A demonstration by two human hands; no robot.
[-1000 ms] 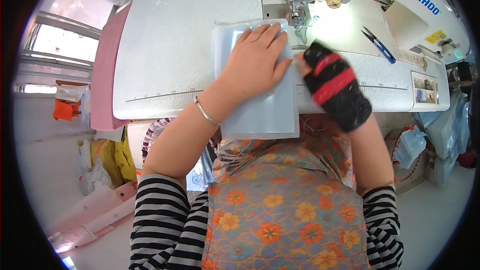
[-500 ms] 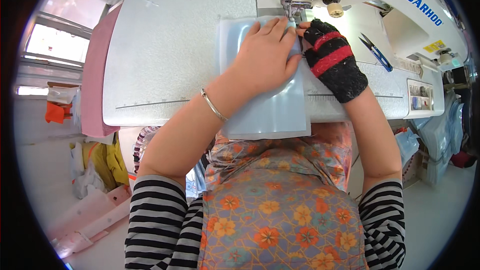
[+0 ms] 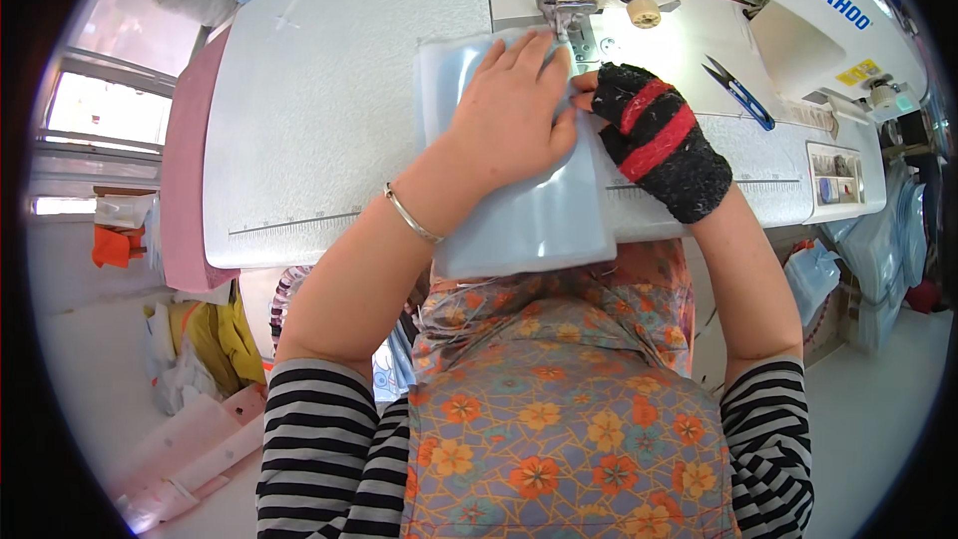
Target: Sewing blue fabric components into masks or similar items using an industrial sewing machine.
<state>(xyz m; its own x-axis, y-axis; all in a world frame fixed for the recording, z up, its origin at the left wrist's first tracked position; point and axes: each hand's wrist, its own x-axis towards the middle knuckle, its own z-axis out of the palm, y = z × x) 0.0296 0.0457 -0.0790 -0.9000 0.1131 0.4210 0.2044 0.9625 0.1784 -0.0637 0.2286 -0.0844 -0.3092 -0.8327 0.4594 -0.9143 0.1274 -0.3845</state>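
A translucent pale-blue plastic sheet (image 3: 534, 215), looking layered, lies on the white sewing machine table and hangs slightly over its front edge. My left hand (image 3: 514, 110) rests flat on top of it, fingers stretched toward the machine's presser foot (image 3: 561, 25). At the sheet's right edge is my right hand (image 3: 654, 135), in a black fingerless glove with red stripes. Its bare thumb and fingertip close on that edge, just below the metal needle plate (image 3: 584, 45). The sheet's far edge lies close to the presser foot; whether it is under it is hard to see.
Blue-handled thread snips (image 3: 740, 95) lie right of my gloved hand. The sewing machine's arm (image 3: 798, 10) spans the upper right. A small parts tray (image 3: 836, 180) is set in the table's right end. Bundles of bluish plastic (image 3: 883, 250) hang beyond it.
The sheet has turned slightly, its far right corner coming away from the needle area. My right hand has shifted a little nearer and left, and my left hand slightly left.
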